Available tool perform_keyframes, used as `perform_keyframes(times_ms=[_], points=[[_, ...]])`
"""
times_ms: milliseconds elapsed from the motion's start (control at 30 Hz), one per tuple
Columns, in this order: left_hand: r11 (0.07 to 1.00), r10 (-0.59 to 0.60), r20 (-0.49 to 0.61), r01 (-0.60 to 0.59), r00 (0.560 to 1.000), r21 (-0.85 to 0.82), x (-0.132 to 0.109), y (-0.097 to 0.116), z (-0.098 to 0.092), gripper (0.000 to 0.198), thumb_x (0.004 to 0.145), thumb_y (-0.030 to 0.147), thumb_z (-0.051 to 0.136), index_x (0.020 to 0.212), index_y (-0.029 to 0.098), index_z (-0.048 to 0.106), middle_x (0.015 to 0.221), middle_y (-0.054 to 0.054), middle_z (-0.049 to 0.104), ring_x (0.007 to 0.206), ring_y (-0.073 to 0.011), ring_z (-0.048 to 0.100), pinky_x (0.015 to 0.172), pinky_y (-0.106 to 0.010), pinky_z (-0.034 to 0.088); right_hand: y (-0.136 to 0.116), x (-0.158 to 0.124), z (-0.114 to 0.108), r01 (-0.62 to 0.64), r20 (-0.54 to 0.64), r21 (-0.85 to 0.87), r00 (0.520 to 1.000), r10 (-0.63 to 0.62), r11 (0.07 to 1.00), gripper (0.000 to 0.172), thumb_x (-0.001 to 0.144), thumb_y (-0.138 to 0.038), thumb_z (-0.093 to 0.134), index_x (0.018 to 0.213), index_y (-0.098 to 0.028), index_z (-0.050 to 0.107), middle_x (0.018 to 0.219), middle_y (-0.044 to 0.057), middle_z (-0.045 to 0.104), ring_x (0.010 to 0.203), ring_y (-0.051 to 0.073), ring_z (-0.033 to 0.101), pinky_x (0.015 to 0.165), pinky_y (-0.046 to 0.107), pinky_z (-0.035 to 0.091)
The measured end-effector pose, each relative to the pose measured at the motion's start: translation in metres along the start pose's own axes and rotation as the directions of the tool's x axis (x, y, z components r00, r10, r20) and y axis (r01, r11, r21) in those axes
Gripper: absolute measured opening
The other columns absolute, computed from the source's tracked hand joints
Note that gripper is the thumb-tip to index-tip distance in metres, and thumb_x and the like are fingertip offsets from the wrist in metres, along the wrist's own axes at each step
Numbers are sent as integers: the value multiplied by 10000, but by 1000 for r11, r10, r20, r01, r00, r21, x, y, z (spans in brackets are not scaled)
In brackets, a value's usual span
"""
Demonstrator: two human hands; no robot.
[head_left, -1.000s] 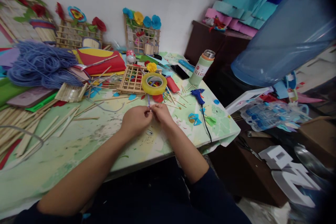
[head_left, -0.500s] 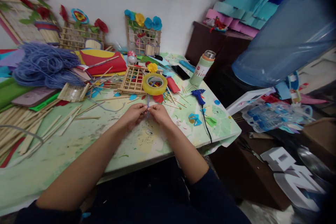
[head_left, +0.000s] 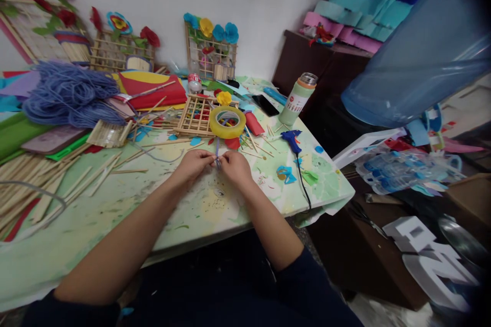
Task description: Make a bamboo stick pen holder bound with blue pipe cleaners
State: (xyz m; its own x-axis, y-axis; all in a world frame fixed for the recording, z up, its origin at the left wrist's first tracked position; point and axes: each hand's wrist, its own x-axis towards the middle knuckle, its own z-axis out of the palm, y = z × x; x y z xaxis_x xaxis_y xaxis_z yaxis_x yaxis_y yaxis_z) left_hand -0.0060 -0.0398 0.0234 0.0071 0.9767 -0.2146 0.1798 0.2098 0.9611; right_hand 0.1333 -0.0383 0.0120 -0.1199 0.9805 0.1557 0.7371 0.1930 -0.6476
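Both hands meet over the table, pinching a thin purple-blue cord [head_left: 217, 146] between the fingertips. My left hand [head_left: 195, 164] is closed on one side of it and my right hand [head_left: 235, 164] on the other. From the fingers the cord runs up to a roll of clear yellowish tape [head_left: 238, 131], which rests against a small lattice of wooden sticks [head_left: 194, 114]. A yellow paper flower [head_left: 224, 97] sits behind the roll. Short strands hang below the fingertips, too small to make out clearly.
A glue gun [head_left: 292, 140] with a black cable, a green bottle [head_left: 298, 99] and a phone [head_left: 265, 105] lie to the right. On the left are a heap of blue cord [head_left: 71, 93] and many wooden sticks [head_left: 42, 184]. Flower-decked lattices [head_left: 211, 51] lean on the wall.
Both hands stay at the cord; the fingertips have shifted slightly, and strands below them show a little more. The whole view has moved a few pixels.
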Motion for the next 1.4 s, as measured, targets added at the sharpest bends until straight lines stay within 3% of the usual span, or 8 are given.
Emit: perform_keyframes(times_ms=[167, 500, 767, 1000, 1100, 1200, 1300, 1400], points=[[999, 38, -9, -38, 999, 5, -2, 3, 2, 102, 635, 215, 666, 571, 136, 664, 439, 10, 541, 350, -64, 336, 379, -227, 206, -7, -7, -7, 9, -61, -178, 998, -20, 984, 300, 904, -364, 439, 799, -181, 653, 784, 80, 675, 688, 176, 549, 562, 280, 249], [967, -58, 13, 59, 998, -248, 8, -10, 3, 143, 614, 262, 681, 665, 143, 621, 372, 77, 412, 285, -36, 221, 335, -207, 105, -18, -18, -11, 270, 133, -383, 963, -236, 884, 291, 926, -353, 397, 972, -206, 644, 931, 52, 714, 803, 191, 632, 628, 275, 353], [939, -104, 37, 111, 994, -326, 5, -9, 4, 203, 593, 267, 712, 694, 135, 595, 502, 28, 546, 357, -61, 416, 352, -174, 230, -19, -18, -7, 458, 305, -377, 882, -359, 805, 264, 899, -285, 420, 919, -174, 659, 952, 91, 713, 809, 218, 644, 663, 293, 396], [920, -70, 14, 70, 997, -386, 6, -8, 5, 187, 634, 244, 691, 709, 145, 551, 564, 35, 557, 395, -48, 446, 376, -160, 283, -16, -22, -6, 566, 271, -202, 817, -510, 799, 339, 911, -399, 434, 821, -173, 669, 852, 83, 701, 782, 192, 617, 682, 278, 397], [917, -69, 38, 78, 997, -391, 5, -7, 4, 179, 649, 233, 688, 726, 147, 552, 532, 52, 523, 349, -31, 377, 352, -156, 237, -13, -22, -6, 461, -37, -18, 886, -461, 887, 337, 928, -369, 398, 806, -173, 644, 801, 60, 664, 776, 162, 592, 721, 264, 410], [918, -71, 78, 96, 994, -385, 4, -6, 4, 164, 664, 228, 684, 733, 146, 559, 523, 61, 505, 299, -7, 246, 323, -161, 128, -6, -13, -1, 242, -290, 184, 939, -183, 953, 220, 903, -288, 437, 960, -163, 610, 917, 68, 638, 846, 161, 579, 787, 274, 432], [920, -69, 95, 100, 993, -380, 2, -5, 6, 169, 660, 222, 694, 748, 139, 576, 556, 46, 533, 309, -3, 260, 326, -156, 131, 2, -1, 10, 31, -132, 371, 991, 20, 928, 260, 828, -203, 528, 1082, -156, 560, 1047, 82, 621, 877, 160, 589, 799, 287, 457], [927, -79, 89, 106, 993, -360, 2, -5, 7, 184, 651, 239, 708, 757, 138, 596, 525, 45, 521, 321, -15, 294, 336, -158, 147, 6, 7, 18, -63, 90, 452, 996, 24, 890, 217, 808, -147, 526, 1012, -158, 598, 891, 32, 655, 799, 141, 597, 751, 260, 462]])
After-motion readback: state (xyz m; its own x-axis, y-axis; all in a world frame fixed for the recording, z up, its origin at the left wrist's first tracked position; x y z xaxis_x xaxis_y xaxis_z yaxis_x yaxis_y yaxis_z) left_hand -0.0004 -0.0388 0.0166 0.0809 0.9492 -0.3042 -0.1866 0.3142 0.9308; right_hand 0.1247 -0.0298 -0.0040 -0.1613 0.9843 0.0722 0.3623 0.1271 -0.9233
